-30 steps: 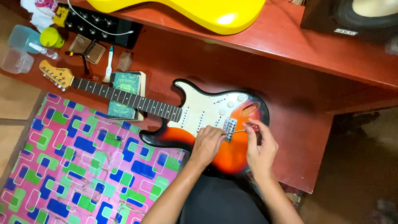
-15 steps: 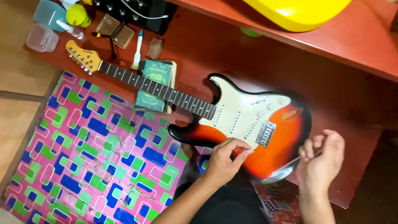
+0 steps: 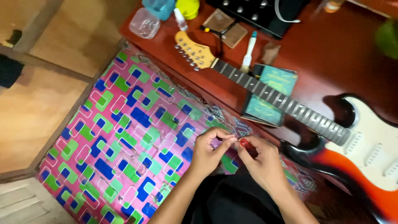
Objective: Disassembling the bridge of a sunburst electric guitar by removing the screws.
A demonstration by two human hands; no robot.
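Observation:
My right hand (image 3: 263,161) is closed around a small red-handled tool (image 3: 245,144), low in the middle of the head view. My left hand (image 3: 210,152) meets it from the left. Its thumb and fingertips pinch at the tool's front end, and what lies between them is too small to tell. Both hands hover over my lap and the edge of a colourful patterned mat (image 3: 124,137). A sunburst electric guitar (image 3: 365,166) with a white pickguard lies on the red-brown table (image 3: 340,54) to the right. Its neck (image 3: 286,103) rests on a teal box (image 3: 271,93), and the headstock (image 3: 192,50) points up-left.
Near the headstock lie a white-handled brush (image 3: 248,52), two brown square pads (image 3: 226,27) and a clear plastic cup (image 3: 145,23). A blue bottle (image 3: 159,6), a yellow lid (image 3: 187,7) and a black box with knobs (image 3: 257,10) stand at the top. Wooden floor (image 3: 37,108) lies left.
Both hands have left the guitar's bridge and come together over my lap. The view has swung left, so the guitar body now sits at the right edge.

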